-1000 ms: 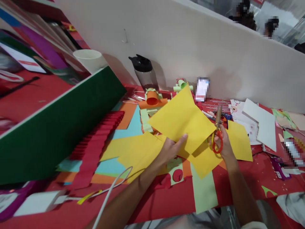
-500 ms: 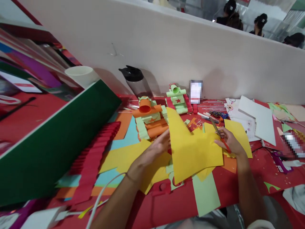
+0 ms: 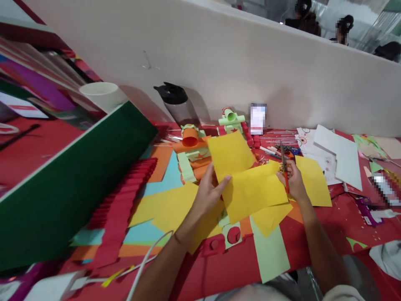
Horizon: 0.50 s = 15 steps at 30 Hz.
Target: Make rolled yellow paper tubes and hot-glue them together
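A large yellow sheet of paper [image 3: 250, 188], cut part-way so that one flap stands off to the upper left, is held up above the table. My left hand [image 3: 210, 190] pinches its left edge, thumb on the near face. In my right hand [image 3: 293, 177] is a pair of scissors [image 3: 284, 167] with red-orange handles, blades pointing up and away, beside the sheet's right end. Behind the sheet stand an orange and green paper model [image 3: 197, 156] and a green and red paper model [image 3: 232, 119]. More yellow paper [image 3: 178, 200] lies under my left forearm.
A green board [image 3: 78, 184] leans at the left beside pleated red paper [image 3: 122, 209]. Along the white partition stand a dark-lidded bottle [image 3: 178, 102], a white cup [image 3: 102, 94] and a phone [image 3: 257, 119]. White boards [image 3: 341, 159] lie at the right. A white cable [image 3: 147, 259] crosses near my left forearm.
The yellow sheet has turned and its flap has swung out to the left. My left hand now has its thumb over the sheet. The scissors have tipped more upright.
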Available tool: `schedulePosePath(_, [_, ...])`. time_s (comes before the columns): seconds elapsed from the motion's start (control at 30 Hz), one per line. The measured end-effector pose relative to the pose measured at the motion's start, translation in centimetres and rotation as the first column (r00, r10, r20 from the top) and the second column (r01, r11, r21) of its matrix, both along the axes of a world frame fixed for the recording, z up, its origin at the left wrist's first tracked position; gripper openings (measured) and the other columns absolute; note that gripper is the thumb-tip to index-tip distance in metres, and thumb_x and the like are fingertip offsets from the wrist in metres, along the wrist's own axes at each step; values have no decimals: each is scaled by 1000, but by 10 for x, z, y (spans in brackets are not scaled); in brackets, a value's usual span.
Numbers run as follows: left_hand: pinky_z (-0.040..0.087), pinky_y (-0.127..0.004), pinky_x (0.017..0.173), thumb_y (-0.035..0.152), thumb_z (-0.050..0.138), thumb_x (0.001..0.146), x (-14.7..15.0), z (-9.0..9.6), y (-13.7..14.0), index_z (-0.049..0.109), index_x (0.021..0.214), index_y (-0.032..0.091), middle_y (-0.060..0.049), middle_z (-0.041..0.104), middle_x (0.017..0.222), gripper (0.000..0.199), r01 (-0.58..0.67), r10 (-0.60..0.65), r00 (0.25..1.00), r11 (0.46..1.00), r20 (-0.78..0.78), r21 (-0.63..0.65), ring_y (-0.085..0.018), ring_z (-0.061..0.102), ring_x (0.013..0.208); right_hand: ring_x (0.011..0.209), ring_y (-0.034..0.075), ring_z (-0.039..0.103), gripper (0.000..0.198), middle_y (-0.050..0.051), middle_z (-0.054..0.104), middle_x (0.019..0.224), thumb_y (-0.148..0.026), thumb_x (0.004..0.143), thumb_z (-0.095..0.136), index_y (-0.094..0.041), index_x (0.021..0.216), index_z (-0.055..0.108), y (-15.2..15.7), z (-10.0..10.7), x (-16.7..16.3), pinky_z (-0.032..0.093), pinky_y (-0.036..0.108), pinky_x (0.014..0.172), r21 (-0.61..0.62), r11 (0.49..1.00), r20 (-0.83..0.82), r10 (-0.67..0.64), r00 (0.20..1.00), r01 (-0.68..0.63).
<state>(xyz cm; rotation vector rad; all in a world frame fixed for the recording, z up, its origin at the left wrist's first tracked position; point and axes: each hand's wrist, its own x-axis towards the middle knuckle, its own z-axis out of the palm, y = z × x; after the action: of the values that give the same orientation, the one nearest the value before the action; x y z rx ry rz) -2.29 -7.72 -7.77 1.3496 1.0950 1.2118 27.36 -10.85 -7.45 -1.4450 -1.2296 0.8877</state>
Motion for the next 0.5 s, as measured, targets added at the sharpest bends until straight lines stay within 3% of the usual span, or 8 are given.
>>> schedulePosePath(0.07, [55,-43,112,54,74,91,1,-3,1,56,147,23,-15,64,152,66,71,-70,996,997,-54,13,-30,65,136,92,22,70,46,3,71,100,-39,79,85,-26,114,58,3,-5,-3,58,35,85,8,999,7,-32,999,32])
schedulePosePath(0.17, [51,-45,116,52,72,91,-1,-5,-2,73,127,22,-14,72,141,47,131,-110,971,988,-212,86,-31,67,131,92,21,70,46,3,71,98,-40,79,85,-26,113,59,5,-8,-5,58,35,86,43,999,3,-29,1000,29])
schedulePosePath(0.27, [49,-46,119,53,69,93,-3,3,-5,78,117,22,-14,76,132,40,133,-102,970,983,-223,130,-33,67,132,92,22,69,45,3,71,99,-43,79,85,-28,113,60,6,-5,-6,58,35,84,74,997,-29,-28,999,30])
schedulePosePath(0.37, [56,-48,110,62,73,89,-2,13,-6,76,123,19,-15,80,122,55,122,-123,987,992,-108,-10,-36,68,129,91,24,69,47,3,71,101,-48,79,85,-30,116,60,6,-3,-5,60,38,84,57,998,-77,-7,997,12])
schedulePosePath(0.5, [65,-46,86,70,75,84,3,12,-6,76,112,14,-15,82,101,62,179,-177,984,953,32,-245,-37,77,103,87,21,68,50,0,69,94,-47,76,87,-30,114,60,9,-1,-2,58,34,82,33,999,-82,37,996,-35])
